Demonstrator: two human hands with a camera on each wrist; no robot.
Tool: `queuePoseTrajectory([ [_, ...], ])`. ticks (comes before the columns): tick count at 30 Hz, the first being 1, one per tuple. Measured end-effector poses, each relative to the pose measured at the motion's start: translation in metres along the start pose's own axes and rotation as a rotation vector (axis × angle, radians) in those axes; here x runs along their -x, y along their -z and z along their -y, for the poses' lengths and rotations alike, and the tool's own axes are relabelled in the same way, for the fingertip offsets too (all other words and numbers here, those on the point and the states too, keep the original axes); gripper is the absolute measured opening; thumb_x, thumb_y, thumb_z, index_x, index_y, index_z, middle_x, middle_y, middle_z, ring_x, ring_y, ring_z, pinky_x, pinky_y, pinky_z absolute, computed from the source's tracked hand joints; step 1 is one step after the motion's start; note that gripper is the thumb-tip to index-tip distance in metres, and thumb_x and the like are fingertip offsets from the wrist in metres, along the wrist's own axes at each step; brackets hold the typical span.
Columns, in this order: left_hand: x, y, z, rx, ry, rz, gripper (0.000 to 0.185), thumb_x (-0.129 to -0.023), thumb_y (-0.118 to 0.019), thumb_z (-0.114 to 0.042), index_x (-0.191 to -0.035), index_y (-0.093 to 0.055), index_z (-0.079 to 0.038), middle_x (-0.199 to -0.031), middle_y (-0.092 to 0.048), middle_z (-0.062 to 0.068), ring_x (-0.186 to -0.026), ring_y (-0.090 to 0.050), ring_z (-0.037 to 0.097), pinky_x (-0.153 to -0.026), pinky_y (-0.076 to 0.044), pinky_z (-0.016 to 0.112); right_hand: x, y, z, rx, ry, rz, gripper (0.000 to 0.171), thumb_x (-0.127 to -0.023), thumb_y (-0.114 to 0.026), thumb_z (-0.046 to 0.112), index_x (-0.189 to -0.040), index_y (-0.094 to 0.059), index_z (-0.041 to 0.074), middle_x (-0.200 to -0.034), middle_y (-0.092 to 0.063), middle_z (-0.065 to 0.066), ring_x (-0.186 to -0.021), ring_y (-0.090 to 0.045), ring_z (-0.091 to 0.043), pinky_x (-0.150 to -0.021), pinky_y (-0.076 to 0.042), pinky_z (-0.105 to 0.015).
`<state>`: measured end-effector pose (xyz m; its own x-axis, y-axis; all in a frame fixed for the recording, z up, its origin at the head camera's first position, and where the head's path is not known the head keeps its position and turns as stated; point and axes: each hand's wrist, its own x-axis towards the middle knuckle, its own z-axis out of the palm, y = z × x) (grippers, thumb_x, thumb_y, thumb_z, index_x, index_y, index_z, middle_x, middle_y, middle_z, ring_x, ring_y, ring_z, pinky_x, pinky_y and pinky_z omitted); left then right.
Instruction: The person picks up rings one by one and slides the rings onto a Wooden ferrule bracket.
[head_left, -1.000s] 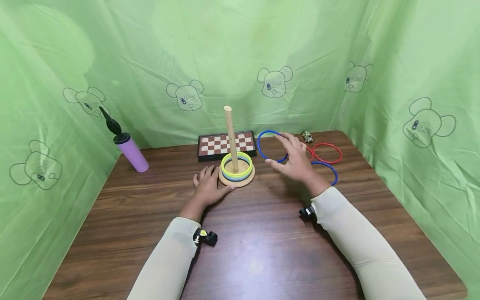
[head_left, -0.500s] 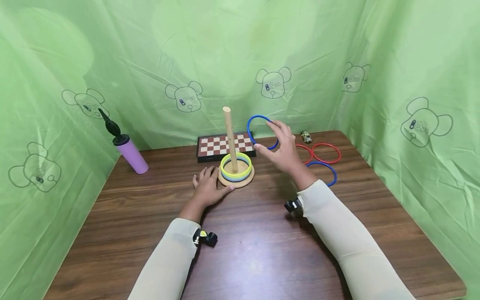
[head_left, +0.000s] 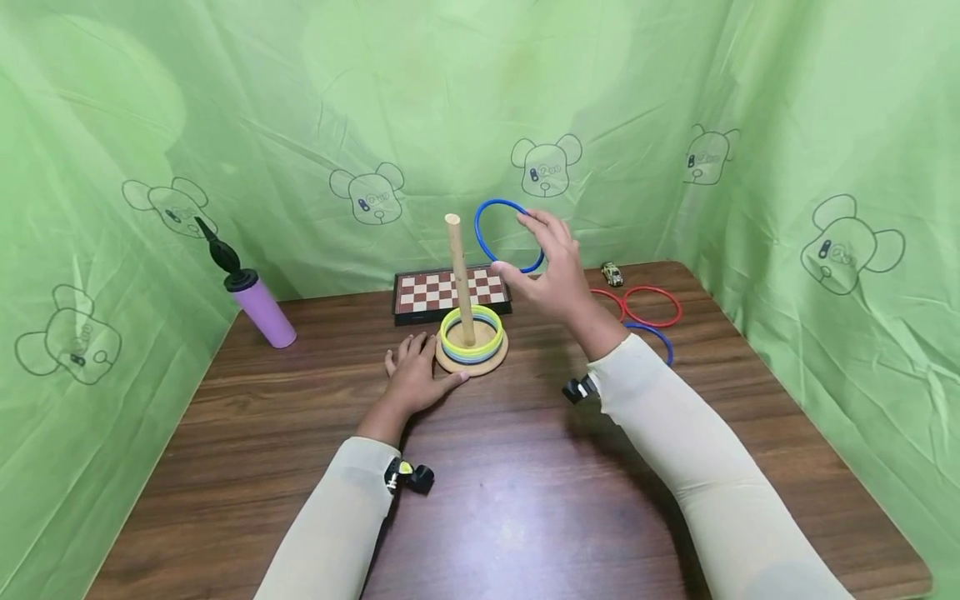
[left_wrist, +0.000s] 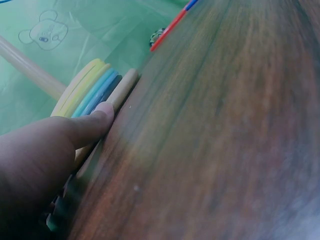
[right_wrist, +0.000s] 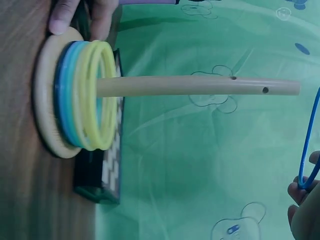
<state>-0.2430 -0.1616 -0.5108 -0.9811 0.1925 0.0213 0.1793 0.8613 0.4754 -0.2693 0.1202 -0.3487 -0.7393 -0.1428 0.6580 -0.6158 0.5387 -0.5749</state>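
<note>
A wooden peg (head_left: 459, 275) (right_wrist: 200, 85) stands on a round wooden base (head_left: 472, 360) (left_wrist: 121, 87) carrying several stacked rings, yellow ones (head_left: 471, 327) (right_wrist: 98, 95) on top of blue ones. My right hand (head_left: 551, 275) pinches a blue ring (head_left: 508, 236) (right_wrist: 308, 140) in the air, just right of the peg's top and about level with it. My left hand (head_left: 415, 375) lies flat on the table with its fingertips (left_wrist: 104, 111) against the base's left edge.
Two red rings (head_left: 651, 306) and a blue ring (head_left: 652, 335) lie on the table at the right. A toy car (head_left: 612, 273) sits behind them. A chessboard (head_left: 448, 292) lies behind the base. A purple pump (head_left: 255, 300) stands at the back left. Green cloth surrounds the table.
My right hand has lifted the blue ring up and to the left, from beside the chessboard to the height of the peg's top. The left hand has stayed in place.
</note>
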Motion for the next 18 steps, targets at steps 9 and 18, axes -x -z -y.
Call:
queuePoseTrajectory([
  [9,0.0,0.0,0.001,-0.006,-0.009,-0.007,0.107,-0.093,-0.071,-0.074,-0.172,-0.035,-0.01,-0.177,-0.029,0.023,-0.167,-0.016,0.048,-0.127,-0.003,0.082,-0.021,-0.003,0.017,0.054,0.073,0.07,0.084,-0.091,-0.084,0.049,-0.16,-0.055,0.011,-0.168,-0.048,-0.013,-0.157,-0.038,-0.033,-0.121,-0.027,-0.07],
  [18,0.0,-0.001,0.003,0.018,-0.017,-0.003,0.11,-0.092,-0.071,-0.075,-0.172,-0.034,-0.009,-0.177,-0.028,0.025,-0.167,-0.015,0.05,-0.126,0.0,0.083,-0.036,-0.017,0.028,0.097,0.072,0.149,0.095,-0.092,-0.084,0.056,-0.165,-0.048,0.008,-0.169,-0.046,-0.013,-0.159,-0.036,-0.032,-0.123,-0.026,-0.07],
])
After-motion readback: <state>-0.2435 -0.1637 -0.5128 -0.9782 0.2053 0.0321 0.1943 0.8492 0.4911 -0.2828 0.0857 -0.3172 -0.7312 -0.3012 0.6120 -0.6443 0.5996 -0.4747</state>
